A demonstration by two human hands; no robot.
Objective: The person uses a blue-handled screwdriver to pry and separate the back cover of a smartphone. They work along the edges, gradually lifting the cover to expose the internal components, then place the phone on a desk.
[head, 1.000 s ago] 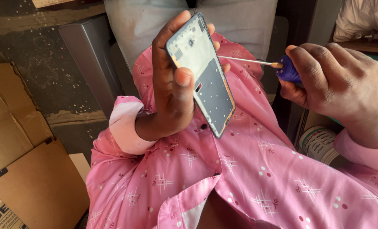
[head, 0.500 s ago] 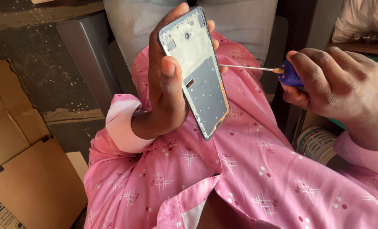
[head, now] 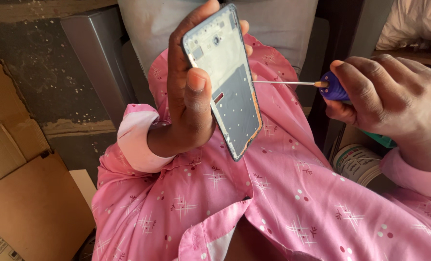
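My left hand (head: 189, 104) grips an opened phone frame (head: 227, 79) upright above my lap, thumb pressed on its left edge, the bare inner side with the camera cut-out facing me. My right hand (head: 394, 104) is closed around a small screwdriver (head: 317, 84) with a purple handle. Its thin metal shaft points left, and the tip lies at the phone frame's right edge. Both sleeves and my lap are covered in pink patterned cloth (head: 273, 193).
Flattened brown cardboard (head: 27, 193) lies on the floor at the left. A grey metal post (head: 99, 63) stands behind my left arm. A round tin (head: 356, 164) sits under my right wrist, beside a dark furniture leg (head: 331, 58).
The phone frame has tilted slightly more upright and shifted a little left in my left hand. The screwdriver stays at its right edge.
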